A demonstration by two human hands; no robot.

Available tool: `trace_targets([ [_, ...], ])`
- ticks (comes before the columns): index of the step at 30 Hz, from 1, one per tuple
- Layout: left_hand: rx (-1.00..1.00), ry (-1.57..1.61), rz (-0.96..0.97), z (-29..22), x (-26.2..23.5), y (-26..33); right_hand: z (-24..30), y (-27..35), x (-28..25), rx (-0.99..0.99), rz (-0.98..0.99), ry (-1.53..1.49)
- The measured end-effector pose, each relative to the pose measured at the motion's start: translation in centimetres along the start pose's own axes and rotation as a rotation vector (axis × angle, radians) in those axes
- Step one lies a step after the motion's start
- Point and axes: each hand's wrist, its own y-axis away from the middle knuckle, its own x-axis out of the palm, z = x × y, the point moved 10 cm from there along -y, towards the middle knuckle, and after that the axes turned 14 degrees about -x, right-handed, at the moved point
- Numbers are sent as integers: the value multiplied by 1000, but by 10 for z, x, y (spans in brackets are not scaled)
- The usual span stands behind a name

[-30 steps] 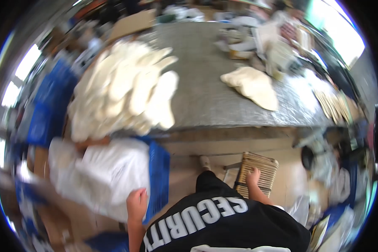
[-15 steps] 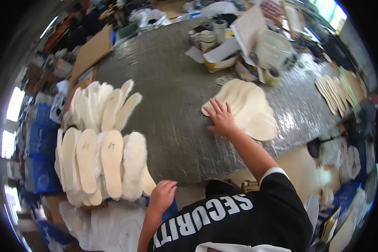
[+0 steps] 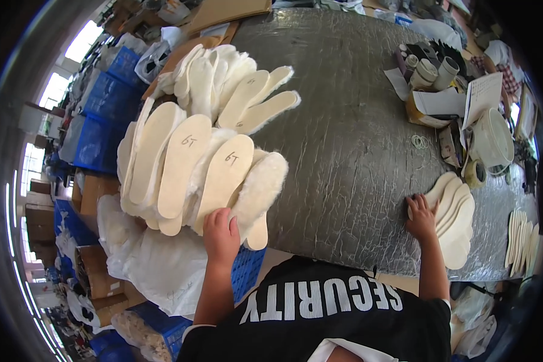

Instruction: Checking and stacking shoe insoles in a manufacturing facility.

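My left hand rests on the lower end of a cream insole with a handwritten mark; its thumb stands apart from its fingers. This insole lies in a row with other insoles, beside a fluffy one showing its fleece side. A marked insole lies to its left. Over at the right, my right hand lies with fingers spread at the left edge of a fanned pile of plain cream insoles. Both hands are open.
Behind the row is a heap of fleece insoles. More insoles lie at the table's far right. A white bucket, tape roll and box of jars stand at the back right. Blue crates line the left.
The view has swung left, so the table's contents appear farther right. My left hand has moved from in front of the row onto the marked insole. My right hand stays at the fanned pile.
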Motion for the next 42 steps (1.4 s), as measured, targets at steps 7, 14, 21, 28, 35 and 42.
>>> trace_targets([
  [7,-119,-217,294,2,53,-3,139,-49,-11,-256,-153,-489],
  [14,9,5,546,-38,66,17,343,-102,69,255,80,-2016],
  [21,-136,-132,-106,35,-12,-41,314,-82,102,469,126,-2197],
  [28,-55,89,105,-12,-9,-27,272,-67,110,533,-68,-2413],
  [35,-327,877,1060,-46,184,50,246,-46,112,476,-80,-2660],
  [42,-527,977,1156,-61,227,91,218,-41,112,381,-102,-2582],
])
